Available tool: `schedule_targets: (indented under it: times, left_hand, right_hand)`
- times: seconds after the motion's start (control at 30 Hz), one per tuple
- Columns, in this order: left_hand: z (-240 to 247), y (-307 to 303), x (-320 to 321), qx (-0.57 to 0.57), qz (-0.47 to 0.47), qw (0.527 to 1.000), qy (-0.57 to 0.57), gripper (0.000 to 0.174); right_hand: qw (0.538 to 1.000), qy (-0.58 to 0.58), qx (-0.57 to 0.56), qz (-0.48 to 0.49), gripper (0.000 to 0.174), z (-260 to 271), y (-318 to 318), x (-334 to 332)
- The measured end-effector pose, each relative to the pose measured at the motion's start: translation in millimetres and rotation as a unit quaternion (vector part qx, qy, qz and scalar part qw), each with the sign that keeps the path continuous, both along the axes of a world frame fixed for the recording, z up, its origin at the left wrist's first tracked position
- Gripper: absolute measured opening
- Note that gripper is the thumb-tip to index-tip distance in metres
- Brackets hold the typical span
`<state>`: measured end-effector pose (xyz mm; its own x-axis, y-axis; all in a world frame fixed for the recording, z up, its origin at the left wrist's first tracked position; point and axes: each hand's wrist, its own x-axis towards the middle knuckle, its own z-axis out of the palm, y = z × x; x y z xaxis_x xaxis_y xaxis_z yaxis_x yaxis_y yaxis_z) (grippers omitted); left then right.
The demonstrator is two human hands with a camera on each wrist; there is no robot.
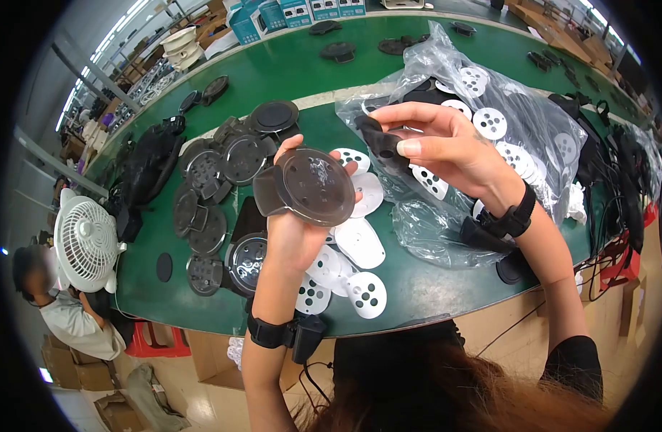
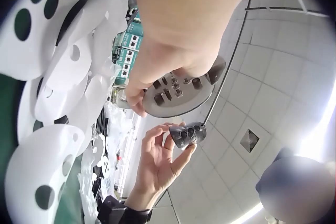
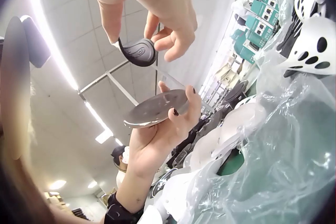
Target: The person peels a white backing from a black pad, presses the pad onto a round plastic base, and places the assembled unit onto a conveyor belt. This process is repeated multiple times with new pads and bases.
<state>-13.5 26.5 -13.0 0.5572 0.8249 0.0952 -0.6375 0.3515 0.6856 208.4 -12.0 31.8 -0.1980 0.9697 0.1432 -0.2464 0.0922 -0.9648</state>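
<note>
The left hand (image 1: 296, 241) holds up a dark grey translucent round part (image 1: 318, 186) with a side tab, its fingers curled around the edge. In the left wrist view the underside of this part (image 2: 176, 95) shows slots and small posts. The right hand (image 1: 453, 147) pinches a small black curved piece (image 1: 383, 144) between thumb and fingers, to the right of the round part and apart from it. In the right wrist view the black piece (image 3: 139, 52) hangs from the right hand (image 3: 152, 8), above the round part (image 3: 157, 108) in the left hand (image 3: 157, 142).
Dark round parts (image 1: 244, 158) are heaped left on the green table (image 1: 417, 295). White perforated plates (image 1: 359, 243) lie by the left hand, more inside a clear plastic bag (image 1: 431, 234) at right. A white fan (image 1: 88, 241) and a seated person (image 1: 75, 324) are at the left.
</note>
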Motion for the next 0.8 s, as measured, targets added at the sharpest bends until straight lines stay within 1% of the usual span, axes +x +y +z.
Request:
schedule_targets:
  times: [0.03,0.1,0.13,0.2,0.23,0.3,0.33,0.4,0.43,0.5,0.53,0.57,0.6,0.63,0.67,0.8]
  left_hand:
    - [-1,-1,1,-0.001,0.0,1.0,0.0,0.034]
    - [-1,-3,3,0.017,0.017,1.0,-0.01,0.043]
    - [1,-7,5,0.015,0.017,1.0,-0.011,0.043]
    - [8,-15,8,0.089,0.066,0.993,0.04,0.049]
    - [7,-16,9,0.087,0.064,0.993,0.04,0.049]
    - [6,-17,9,0.105,0.069,0.992,-0.002,0.063]
    - [5,-18,9,0.103,0.068,0.992,-0.002,0.063]
    - [3,-20,9,0.195,0.104,0.974,0.057,0.059]
    - [1,-19,9,0.194,0.103,0.974,0.058,0.059]
    - [-5,-16,7,0.343,0.152,0.918,0.126,0.063]
    - [-4,-17,7,0.342,0.151,0.919,0.126,0.063]
    - [-1,-19,8,0.25,0.117,0.959,0.057,0.068]
    - [3,-21,9,0.155,0.081,0.985,-0.012,0.074]
    - [4,-22,10,0.057,0.043,0.994,-0.081,0.08]
    - [4,-22,10,0.056,0.042,0.994,-0.08,0.08]
    - [3,-22,11,0.071,0.053,0.995,-0.055,0.072]
  right_hand:
    - [1.0,0.002,-0.006,0.007,0.046,0,-1,-2]
    - [1.0,0.003,-0.013,0.013,0.047,1,-2,-5]
    - [1.0,0.014,-0.017,0.022,0.046,2,-4,-6]
    - [0.999,0.026,-0.023,0.029,0.046,3,-6,-9]
    - [0.999,0.033,-0.024,0.032,0.045,3,-6,-10]
    - [0.998,0.041,-0.027,0.033,0.044,5,-9,-15]
    - [0.998,0.052,-0.03,0.023,0.043,8,-12,-20]
    - [0.997,0.063,-0.035,0.013,0.041,8,-14,-24]
    - [0.998,0.055,-0.028,0.007,0.041,7,-15,-25]
    - [0.999,0.046,-0.022,0.0,0.04,5,-16,-26]
    - [0.999,0.037,-0.013,-0.004,0.038,6,-17,-27]
    - [1.0,0.027,-0.004,-0.007,0.036,7,-19,-28]
    - [1.0,0.028,-0.006,-0.009,0.036,9,-21,-29]
    - [1.0,0.006,0.001,-0.015,0.033,12,-22,-30]
    - [1.0,-0.015,0.007,-0.021,0.031,14,-24,-31]
    - [0.999,-0.024,0.026,-0.018,0.028,20,-30,-36]
